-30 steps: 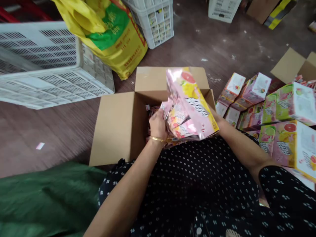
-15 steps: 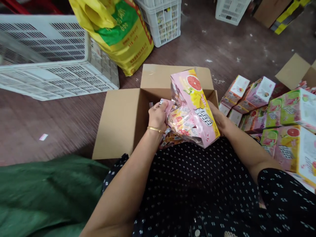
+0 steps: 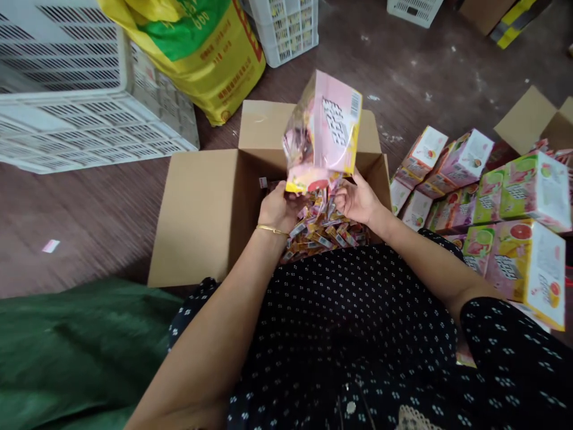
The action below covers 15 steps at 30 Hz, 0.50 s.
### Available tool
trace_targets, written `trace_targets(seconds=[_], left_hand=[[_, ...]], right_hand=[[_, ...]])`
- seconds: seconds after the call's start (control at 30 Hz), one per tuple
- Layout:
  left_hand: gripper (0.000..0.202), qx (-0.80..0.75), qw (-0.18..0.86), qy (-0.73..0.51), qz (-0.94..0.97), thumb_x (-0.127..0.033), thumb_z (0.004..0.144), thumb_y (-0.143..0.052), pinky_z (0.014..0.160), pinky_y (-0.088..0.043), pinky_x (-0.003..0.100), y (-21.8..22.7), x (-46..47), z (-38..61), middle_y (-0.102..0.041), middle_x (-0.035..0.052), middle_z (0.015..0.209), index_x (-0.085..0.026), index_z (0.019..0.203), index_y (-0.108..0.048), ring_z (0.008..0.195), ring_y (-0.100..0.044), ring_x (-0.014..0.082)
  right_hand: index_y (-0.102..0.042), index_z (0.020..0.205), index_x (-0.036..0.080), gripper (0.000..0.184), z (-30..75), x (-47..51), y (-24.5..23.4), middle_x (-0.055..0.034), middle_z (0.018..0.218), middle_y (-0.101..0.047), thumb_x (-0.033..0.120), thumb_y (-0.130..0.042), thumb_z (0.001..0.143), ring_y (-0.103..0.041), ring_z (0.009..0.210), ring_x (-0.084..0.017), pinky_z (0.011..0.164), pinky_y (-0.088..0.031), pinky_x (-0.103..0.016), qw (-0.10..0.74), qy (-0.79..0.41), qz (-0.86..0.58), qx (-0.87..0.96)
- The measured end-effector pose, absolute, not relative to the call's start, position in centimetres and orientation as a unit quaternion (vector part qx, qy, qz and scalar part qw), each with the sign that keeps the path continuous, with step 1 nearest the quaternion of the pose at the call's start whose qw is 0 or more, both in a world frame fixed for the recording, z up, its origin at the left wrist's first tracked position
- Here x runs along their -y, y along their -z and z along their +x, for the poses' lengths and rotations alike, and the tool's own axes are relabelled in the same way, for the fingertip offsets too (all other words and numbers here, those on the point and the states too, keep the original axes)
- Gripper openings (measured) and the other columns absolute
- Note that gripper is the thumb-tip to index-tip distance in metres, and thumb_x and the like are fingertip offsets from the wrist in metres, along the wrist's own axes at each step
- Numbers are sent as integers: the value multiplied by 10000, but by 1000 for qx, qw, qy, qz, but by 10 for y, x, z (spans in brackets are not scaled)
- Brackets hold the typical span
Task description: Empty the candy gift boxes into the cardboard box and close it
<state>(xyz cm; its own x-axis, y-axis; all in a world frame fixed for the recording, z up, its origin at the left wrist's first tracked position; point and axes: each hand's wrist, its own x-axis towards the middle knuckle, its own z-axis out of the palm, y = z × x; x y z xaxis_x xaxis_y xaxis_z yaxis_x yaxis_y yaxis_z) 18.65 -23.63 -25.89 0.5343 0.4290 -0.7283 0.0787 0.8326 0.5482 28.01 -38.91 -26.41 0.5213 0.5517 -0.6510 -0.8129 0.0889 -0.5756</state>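
Note:
A pink and yellow candy box (image 3: 338, 128) with a clear plastic side is held tilted above an open cardboard carton (image 3: 201, 215). Wrapped sweets show through the plastic. My left hand (image 3: 277, 209), with a gold bangle at the wrist, is closed on the box's lower left edge; its fingertips are partly hidden beneath. At the lower right corner, my right hand (image 3: 360, 200) has its fingers curled, one touching the box. Loose wrapped sweets (image 3: 329, 233) lie in the carton below both hands.
Several filled candy boxes (image 3: 514, 257) stand stacked on the right, near another open carton (image 3: 528, 122). White plastic crates (image 3: 156, 110) and a yellow sack (image 3: 233, 77) stand at the upper left. Green fabric (image 3: 80, 352) lies at the lower left.
The candy box has been turned and raised, so another pink panel faces me. My right hand has come from behind the box to its lower right corner; my left hand now supports the bottom.

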Motion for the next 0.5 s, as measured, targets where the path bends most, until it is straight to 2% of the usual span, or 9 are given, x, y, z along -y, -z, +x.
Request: trace_targets(seconds=[0.1,0.17,0.23,0.3,0.37,0.5], left_hand=[[326,-437,845,-99,291,-149,1038,-555,581,-508,188,258,237,191,-365,-61,440,-169,713,-559,460,-533,105],[367,-414,851,-92,308,-159,1031,-597,529,-458,171,260,236,190,-342,-70,433,-171,672,-526,415,-450,85],[430,-377,857,-79,343,-170,1031,-604,521,-446,167,262,234,187,-322,-69,432,-175,617,-487,407,-420,78],[440,-320,857,-50,402,-173,1033,-577,535,-464,177,267,232,182,-342,-56,449,-172,600,-500,425,-466,90],[411,-295,833,-21,468,-163,1020,-561,522,-454,186,275,232,178,-370,-45,454,-172,611,-528,443,-529,118],[436,-380,716,36,584,-149,953,-616,561,-493,222,296,244,176,-463,-12,444,-185,540,-480,450,-564,147]], right_hand=[[-676,1075,229,353,288,393,259,-11,777,-691,548,-524,1074,-699,813,-152,802,-609,-266,765,-430,-465,-116],[-651,1056,225,373,294,395,260,-39,869,-718,566,-501,1073,-718,925,-178,874,-613,-304,763,-418,-475,-135],[-620,1015,221,457,300,397,265,-54,917,-712,637,-440,1078,-714,957,-190,883,-607,-314,744,-412,-502,-156],[-603,1002,224,527,305,400,275,-66,987,-705,700,-389,1075,-704,989,-191,898,-599,-314,728,-393,-540,-155],[-602,994,222,512,307,402,287,-72,1052,-696,691,-414,1075,-688,1011,-182,936,-587,-310,708,-375,-577,-158],[-610,977,213,312,299,400,312,-68,1083,-686,521,-644,1018,-663,985,-170,1005,-577,-348,629,-416,-634,-173]])
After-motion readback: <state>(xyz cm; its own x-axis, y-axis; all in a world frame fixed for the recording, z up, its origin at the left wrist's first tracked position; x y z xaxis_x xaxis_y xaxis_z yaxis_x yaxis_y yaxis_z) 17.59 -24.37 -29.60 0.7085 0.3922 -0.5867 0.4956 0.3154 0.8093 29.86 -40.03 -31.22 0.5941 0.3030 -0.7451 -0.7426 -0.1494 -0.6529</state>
